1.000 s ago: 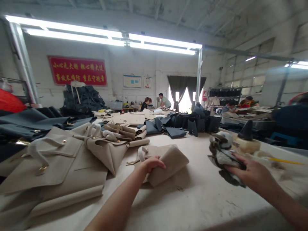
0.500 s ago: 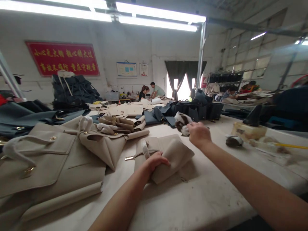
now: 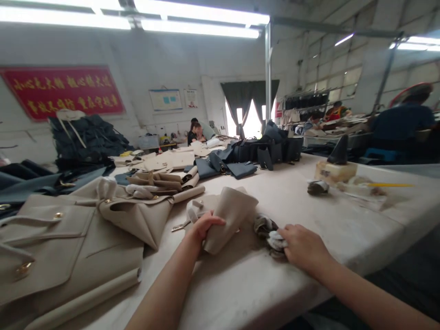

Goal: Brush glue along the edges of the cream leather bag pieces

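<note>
Gripping a folded beige piece (image 3: pixel 232 211) with the left hand (image 3: pixel 202 228), curling the fingers close together over its near edge and pinching the fold, with the thumb out of sight behind it. Holding that piece raised at the near end and leaning to the right, its lower part resting on the pale worktable (image 3: pixel 309 206), near the middle of the view and just left of the other hand. Pressing a crumpled grey-and-white rag (image 3: pixel 269 233) down onto the tabletop with the right hand (image 3: pixel 304 247), palm down, bunching the fingers over the rag's right side. Keeping the rag just beside the lower right edge of the beige piece, touching or barely apart, hard to tell which. Working close beside a large beige bag (image 3: pixel 68 238) with gold studs, lying left of the left forearm, and a second beige bag (image 3: pixel 137 213) overlapping it with an open flap. Facing a heap of beige straps and panels (image 3: pixel 165 179) behind those, and dark blue bag parts (image 3: pixel 237 167) farther back on the same table. Leaving well apart to the right a yellowish block (image 3: pixel 335 172) carrying a dark cone, a smaller rag (image 3: pixel 318 187) just beside it and a yellow stick (image 3: pixel 390 185) beyond. Sharing the room with other people (image 3: pixel 194 133) at a far table and a person in dark blue (image 3: pixel 402 123) at the right edge, under a red banner (image 3: pixel 62 91) on the back wall.
</note>
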{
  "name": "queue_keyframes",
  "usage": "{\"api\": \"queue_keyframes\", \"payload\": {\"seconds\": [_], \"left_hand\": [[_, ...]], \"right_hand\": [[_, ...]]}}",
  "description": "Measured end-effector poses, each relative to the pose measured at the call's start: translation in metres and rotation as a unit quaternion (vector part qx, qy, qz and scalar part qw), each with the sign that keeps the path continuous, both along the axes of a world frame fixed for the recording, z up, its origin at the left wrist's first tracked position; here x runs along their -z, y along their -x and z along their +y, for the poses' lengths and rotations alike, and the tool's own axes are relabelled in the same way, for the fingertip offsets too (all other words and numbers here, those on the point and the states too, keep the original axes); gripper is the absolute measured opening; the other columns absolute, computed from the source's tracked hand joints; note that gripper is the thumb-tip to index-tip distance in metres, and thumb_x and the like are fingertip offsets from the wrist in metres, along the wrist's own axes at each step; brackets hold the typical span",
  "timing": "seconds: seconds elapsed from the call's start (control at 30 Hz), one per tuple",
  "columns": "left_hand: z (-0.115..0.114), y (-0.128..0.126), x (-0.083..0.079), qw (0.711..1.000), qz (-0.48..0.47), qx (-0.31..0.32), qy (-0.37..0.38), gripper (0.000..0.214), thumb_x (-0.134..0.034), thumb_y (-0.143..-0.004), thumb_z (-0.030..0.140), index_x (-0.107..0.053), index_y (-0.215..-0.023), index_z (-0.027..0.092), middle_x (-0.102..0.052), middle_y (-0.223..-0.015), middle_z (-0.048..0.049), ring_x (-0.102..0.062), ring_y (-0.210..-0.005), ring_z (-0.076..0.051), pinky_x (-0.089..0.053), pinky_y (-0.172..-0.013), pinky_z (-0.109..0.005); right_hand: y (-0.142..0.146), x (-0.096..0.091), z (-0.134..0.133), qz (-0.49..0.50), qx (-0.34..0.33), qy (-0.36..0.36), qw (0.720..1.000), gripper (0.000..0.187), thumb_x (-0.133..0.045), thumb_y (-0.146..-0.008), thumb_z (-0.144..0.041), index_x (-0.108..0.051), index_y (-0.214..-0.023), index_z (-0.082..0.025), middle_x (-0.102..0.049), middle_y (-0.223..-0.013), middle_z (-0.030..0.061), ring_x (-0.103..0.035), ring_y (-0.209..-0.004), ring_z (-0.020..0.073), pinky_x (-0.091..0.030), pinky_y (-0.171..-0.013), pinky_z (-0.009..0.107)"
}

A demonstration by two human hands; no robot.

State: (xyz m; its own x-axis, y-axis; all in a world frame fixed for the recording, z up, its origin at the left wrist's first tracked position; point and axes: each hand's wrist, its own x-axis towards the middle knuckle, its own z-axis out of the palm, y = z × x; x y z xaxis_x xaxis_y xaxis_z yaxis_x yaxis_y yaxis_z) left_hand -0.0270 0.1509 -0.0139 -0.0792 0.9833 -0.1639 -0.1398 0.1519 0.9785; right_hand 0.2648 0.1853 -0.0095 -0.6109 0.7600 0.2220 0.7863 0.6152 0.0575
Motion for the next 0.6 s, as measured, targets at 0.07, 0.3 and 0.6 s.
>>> {"api": "queue_keyframes", "payload": {"seconds": [0.07, 0.3, 0.6], "left_hand": [[-0.005, 0.005, -0.018, 0.999, 0.015, -0.007, -0.048, 0.046, -0.073, -0.043, 0.015, -0.063, -0.088, 0.015, -0.068, -0.072, -0.0039, -0.062, -0.064, -0.020, -0.050, -0.060, -0.029], [-0.006, 0.013, -0.139, 0.972, 0.119, -0.055, -0.194, 0.050, -0.079, -0.042, 0.010, -0.064, -0.089, 0.013, -0.071, -0.075, -0.0042, -0.063, -0.060, -0.019, -0.052, -0.055, -0.029], [-0.031, 0.008, -0.207, 0.971, 0.040, -0.177, -0.156, 0.034, -0.072, -0.053, 0.016, -0.066, -0.087, 0.012, -0.072, -0.068, -0.0083, -0.066, -0.055, -0.026, -0.056, -0.056, -0.040]], "right_hand": [[-0.018, -0.017, 0.024, 0.037, 0.054, -0.023, 0.998, 0.033, -0.043, -0.070, -0.007, -0.068, -0.089, -0.017, -0.064, -0.091, 0.0104, -0.058, -0.089, 0.0264, -0.043, -0.070, 0.033], [-0.099, -0.014, 0.053, 0.287, 0.093, 0.027, 0.953, 0.045, -0.049, -0.069, -0.027, -0.065, -0.110, -0.019, -0.064, -0.111, 0.0077, -0.058, -0.101, 0.0265, -0.044, -0.086, 0.034], [-0.150, -0.017, 0.035, 0.457, 0.215, 0.038, 0.862, 0.058, -0.049, -0.055, -0.051, -0.067, -0.102, -0.020, -0.065, -0.112, 0.0114, -0.059, -0.102, 0.0341, -0.046, -0.086, 0.040]]}}
